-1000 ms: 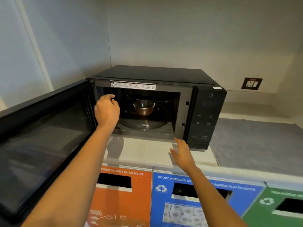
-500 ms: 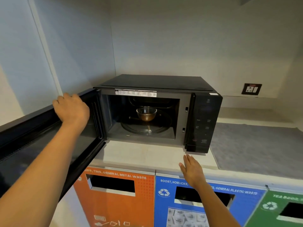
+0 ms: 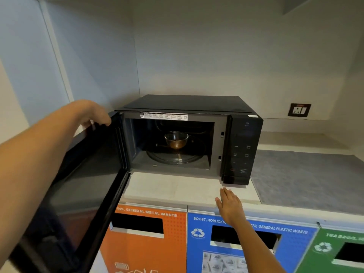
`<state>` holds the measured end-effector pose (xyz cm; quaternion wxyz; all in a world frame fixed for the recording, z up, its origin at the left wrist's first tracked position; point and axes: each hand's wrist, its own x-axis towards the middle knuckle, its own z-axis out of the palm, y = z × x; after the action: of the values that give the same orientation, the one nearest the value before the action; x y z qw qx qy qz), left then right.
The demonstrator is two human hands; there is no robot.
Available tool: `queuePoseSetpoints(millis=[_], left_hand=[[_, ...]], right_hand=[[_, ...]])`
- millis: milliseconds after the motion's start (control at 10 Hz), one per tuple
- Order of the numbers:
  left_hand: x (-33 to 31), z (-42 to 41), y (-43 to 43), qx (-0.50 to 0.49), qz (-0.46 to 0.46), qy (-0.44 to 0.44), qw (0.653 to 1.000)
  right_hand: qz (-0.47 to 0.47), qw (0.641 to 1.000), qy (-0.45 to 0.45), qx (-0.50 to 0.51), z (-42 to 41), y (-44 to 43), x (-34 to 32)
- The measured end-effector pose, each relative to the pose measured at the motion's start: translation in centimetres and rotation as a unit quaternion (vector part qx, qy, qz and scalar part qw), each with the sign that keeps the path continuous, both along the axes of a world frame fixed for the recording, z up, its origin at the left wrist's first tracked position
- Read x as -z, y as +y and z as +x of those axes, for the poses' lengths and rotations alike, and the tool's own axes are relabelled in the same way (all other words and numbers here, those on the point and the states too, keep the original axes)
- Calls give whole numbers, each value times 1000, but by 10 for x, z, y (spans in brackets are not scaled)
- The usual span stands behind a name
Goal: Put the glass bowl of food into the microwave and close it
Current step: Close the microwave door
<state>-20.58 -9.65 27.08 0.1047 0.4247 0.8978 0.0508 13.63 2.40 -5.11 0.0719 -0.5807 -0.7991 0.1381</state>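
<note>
I see the glass bowl (image 3: 176, 140) of brown food sitting on the turntable (image 3: 175, 157) inside the black microwave (image 3: 189, 138), whose door (image 3: 78, 190) stands wide open to the left. My left hand (image 3: 92, 113) lies over the door's top edge; its grip looks curled on it, though the fingers are partly hidden. My right hand (image 3: 229, 203) hovers flat, fingers spread loose, at the table (image 3: 177, 188) edge.
</note>
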Motion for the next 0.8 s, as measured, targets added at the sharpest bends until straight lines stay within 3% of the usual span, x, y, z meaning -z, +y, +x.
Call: queuePoseSetpoints(millis=[100, 300, 400, 500, 600, 700, 800], left_hand=[[-6, 8, -4, 26, -9, -57, 998], [12, 39, -1, 89, 4, -90, 992], [22, 67, -2, 129, 53, -122, 983], [39, 92, 5, 199, 119, -59, 971], [53, 117, 16, 321, 217, -68, 919], [67, 139, 24, 421, 308, -153, 840], [85, 148, 46, 416, 355, -122, 828]], right_hand=[[1, 1000, 0, 1, 1, -1, 0], [5, 1000, -1, 1, 1, -3, -1], [5, 1000, 14, 5, 2, -2, -1], [9, 999, 38, 11, 4, 1, -1], [6, 997, 64, 29, 5, 2, 0], [-8, 991, 115, 64, 2, 2, 0], [-22, 981, 170, 96, 2, 2, 0]])
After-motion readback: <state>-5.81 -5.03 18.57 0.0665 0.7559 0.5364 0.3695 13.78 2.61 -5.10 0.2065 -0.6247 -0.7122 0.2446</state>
